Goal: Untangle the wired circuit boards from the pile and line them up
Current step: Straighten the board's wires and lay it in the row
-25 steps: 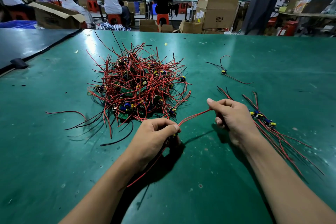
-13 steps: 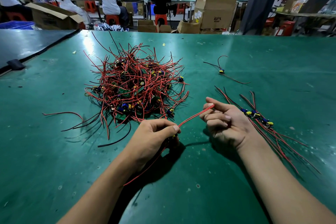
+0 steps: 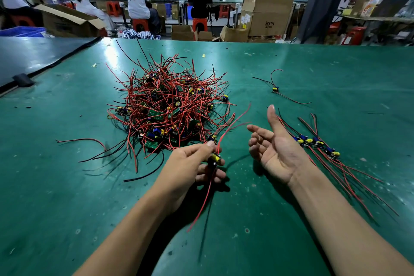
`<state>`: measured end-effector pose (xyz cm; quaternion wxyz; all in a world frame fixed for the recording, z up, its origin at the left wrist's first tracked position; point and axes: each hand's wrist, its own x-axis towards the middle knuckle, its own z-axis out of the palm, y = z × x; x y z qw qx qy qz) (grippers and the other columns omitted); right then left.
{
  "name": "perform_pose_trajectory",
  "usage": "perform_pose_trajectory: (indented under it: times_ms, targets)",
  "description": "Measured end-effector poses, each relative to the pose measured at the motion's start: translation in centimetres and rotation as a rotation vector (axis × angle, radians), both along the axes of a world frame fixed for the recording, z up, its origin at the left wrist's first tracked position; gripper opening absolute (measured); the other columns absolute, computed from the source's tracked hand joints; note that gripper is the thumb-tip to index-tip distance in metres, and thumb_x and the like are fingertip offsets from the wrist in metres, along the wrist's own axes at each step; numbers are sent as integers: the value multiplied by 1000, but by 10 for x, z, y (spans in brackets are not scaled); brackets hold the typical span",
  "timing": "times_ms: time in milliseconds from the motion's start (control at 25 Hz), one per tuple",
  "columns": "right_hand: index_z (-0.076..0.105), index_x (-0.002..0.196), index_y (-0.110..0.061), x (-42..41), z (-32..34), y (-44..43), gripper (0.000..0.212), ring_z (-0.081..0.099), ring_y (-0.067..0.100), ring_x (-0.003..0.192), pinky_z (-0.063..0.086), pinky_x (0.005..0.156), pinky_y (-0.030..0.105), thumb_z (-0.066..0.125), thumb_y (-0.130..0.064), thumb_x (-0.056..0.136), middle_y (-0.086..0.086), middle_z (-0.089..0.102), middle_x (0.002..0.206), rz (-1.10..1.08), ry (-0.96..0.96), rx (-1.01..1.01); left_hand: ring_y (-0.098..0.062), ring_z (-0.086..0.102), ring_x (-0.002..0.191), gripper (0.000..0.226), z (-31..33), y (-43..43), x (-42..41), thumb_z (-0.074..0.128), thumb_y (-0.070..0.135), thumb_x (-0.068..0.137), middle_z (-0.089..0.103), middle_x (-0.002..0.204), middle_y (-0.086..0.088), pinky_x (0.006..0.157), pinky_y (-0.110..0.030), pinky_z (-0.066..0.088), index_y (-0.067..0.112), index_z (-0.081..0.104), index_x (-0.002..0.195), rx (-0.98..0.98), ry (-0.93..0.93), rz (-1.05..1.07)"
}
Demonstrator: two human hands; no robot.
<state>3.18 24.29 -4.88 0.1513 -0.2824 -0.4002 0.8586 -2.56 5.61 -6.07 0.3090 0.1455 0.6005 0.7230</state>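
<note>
Pile of small green circuit boards, knotted together by their red and black wires, lies on a green table, with loose wire ends sticking out all round it. At the pile's near right edge, just in front of it, the left hand pinches one wired board between thumb and curled fingers; a yellow part shows on this board. Two red wires rise from the held board and arc away along the right side of the pile, and a red wire and a black wire hang from it toward the viewer. To the right of the pile, the right hand is palm up, thumb pointing away from the viewer, fingers loosely curled and holding nothing. The tips of the risen red wires end close to its fingertips; whether they touch cannot be told. Farther right of the pile, just past the right hand, a row of boards with blue and yellow parts lies side by side, their wires trailing toward the viewer. Right of the pile and farther back, a lone board lies apart with its wires spread. Beyond the pile's far side, past the table's edge, stand cardboard boxes and seated people in white caps at benches.
</note>
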Motion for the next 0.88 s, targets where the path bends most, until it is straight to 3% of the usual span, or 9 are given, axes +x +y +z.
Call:
perform_pose_trajectory:
  times_ms: [120,240,360,440,520,600,760,800,880]
  targets:
    - [65,106,-2,2,-1,-4,80,56,10,48,48,42,21,63,-73,70,3,55,69,17,-45,65,-27,70,64,39,5,-2,-2,54,37,93,73,87,-20,61,-32,60,1,64,103,64,-110,18]
    - [65,91,-13,5,1,-19,62,54,11,47,43,41,21,69,-69,65,-1,58,65,112,-87,316,-28,73,78,48,8,1,0,46,45,95,74,96,-19,69,-33,60,3,62,113,71,-138,11]
    - [65,87,-20,8,-4,-43,41,56,10,57,45,51,25,87,-49,68,-5,63,72,237,-54,783,-22,67,107,62,7,2,2,37,57,92,71,117,-10,97,-35,53,13,54,133,81,-150,-86]
    - [65,92,-23,7,-13,-54,30,58,7,63,50,62,24,88,-31,73,-7,67,76,218,-74,1061,-11,65,112,60,8,1,6,31,60,94,67,124,2,97,-28,51,27,40,143,90,-162,-148]
    - [68,92,-23,5,-17,-53,21,61,8,65,52,68,25,83,-20,78,-4,70,77,140,-97,1131,-5,63,114,56,9,3,9,28,57,97,61,131,5,97,-22,48,30,36,146,103,-153,-149]
    - [71,88,-21,3,-16,-38,13,63,12,68,48,68,22,77,-13,80,-4,72,77,28,-188,1206,-14,66,110,44,8,5,9,38,44,99,62,130,-5,97,-28,51,21,51,134,123,-132,-53]
    - [74,108,-17,18,-10,9,23,62,29,107,46,91,32,71,-25,87,9,69,112,-176,-676,1451,-15,64,60,15,2,-3,3,56,17,97,72,90,-12,54,-28,52,9,68,101,-24,187,183]
    - [73,114,-17,22,-10,12,29,58,32,112,45,96,37,70,-29,88,11,64,119,-195,-741,1525,-11,60,57,11,-2,-5,0,59,17,96,71,82,-6,53,-27,49,12,69,96,-137,381,247]
    - [72,115,-17,20,-13,4,28,54,32,113,43,98,40,67,-30,91,10,63,119,-176,-610,1662,-2,57,65,6,-10,-6,-2,66,19,90,68,80,7,65,-23,49,18,71,94,-376,795,345]
